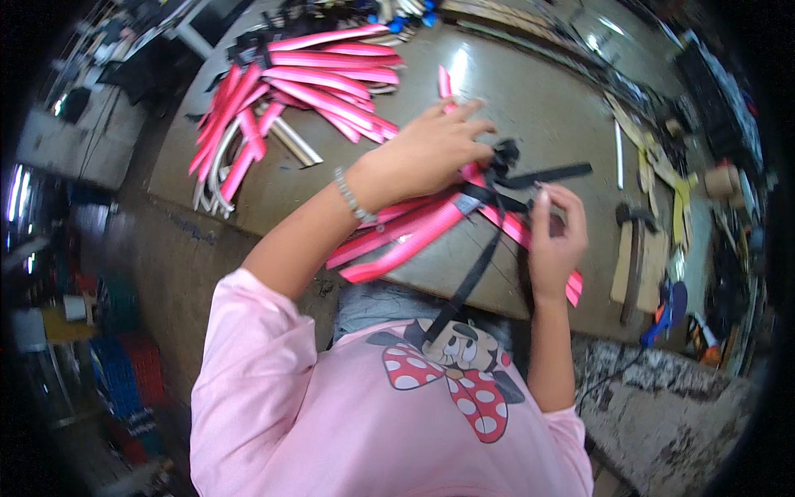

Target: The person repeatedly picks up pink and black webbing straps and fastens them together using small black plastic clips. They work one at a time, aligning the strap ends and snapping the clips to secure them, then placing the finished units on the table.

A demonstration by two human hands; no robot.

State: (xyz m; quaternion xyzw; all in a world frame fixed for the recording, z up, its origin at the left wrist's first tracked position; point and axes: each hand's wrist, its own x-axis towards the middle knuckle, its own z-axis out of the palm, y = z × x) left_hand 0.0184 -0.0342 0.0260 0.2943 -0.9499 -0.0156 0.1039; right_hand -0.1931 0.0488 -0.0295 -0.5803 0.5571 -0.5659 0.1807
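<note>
My left hand [435, 149] reaches over the table with its fingers spread, just above a bunch of pink strips with black straps. It rests at a pink strip [445, 80] and a dark, crumpled black piece [506, 152]. My right hand [559, 232] has thumb and fingertips pinched at the end of a black strap [497, 198] that crosses the pink strips. Another black strap [476, 282] hangs from the bunch over the table edge toward my lap. Below my left wrist, several pink strips [406, 248] lie side by side. What sits inside my right palm is hidden.
A large pile of pink strips [331, 74] covers the table's [497, 74] far left. On the right lie a hammer [636, 257], a tan board [625, 265], a white stick [619, 156] and a blue-handled tool [662, 319]. A tape roll [723, 180] stands farther right.
</note>
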